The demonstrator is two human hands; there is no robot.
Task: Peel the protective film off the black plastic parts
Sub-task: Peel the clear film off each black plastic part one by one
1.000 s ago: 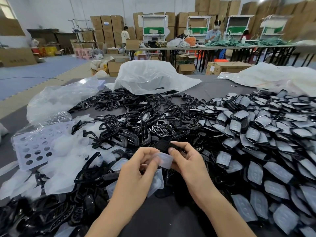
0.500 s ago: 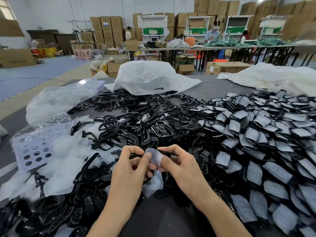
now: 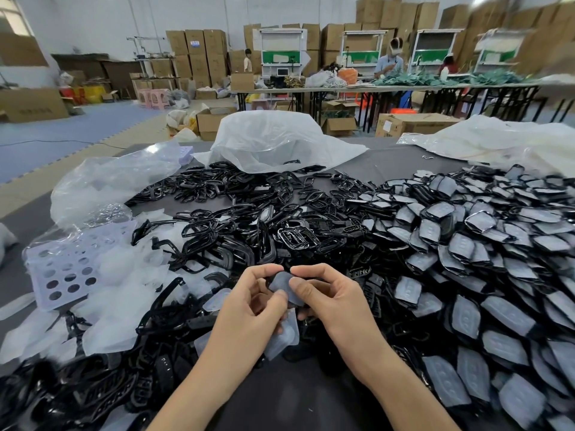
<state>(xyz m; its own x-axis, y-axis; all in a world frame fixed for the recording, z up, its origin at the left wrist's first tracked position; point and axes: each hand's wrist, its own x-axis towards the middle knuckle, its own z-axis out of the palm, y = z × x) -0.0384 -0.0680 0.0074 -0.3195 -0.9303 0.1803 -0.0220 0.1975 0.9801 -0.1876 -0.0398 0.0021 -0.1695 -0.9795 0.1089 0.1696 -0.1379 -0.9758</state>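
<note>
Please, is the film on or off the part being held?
On, apparently: grey film covers the part pinched by left hand and right hand.

The left hand [image 3: 249,309] and the right hand [image 3: 329,300] are bare. The fingers [image 3: 314,270] are slim, and the nails [image 3: 295,283] are short and plain, cut close to the tips. Fine creases mark the knuckles. The left forearm [image 3: 199,387] and the right forearm [image 3: 404,384] are bare as well, uncovered all the way to the bottom edge of the view. Both are slender and smooth, narrowing at the wrists [image 3: 357,334]. Only hands and forearms are in view.
</note>
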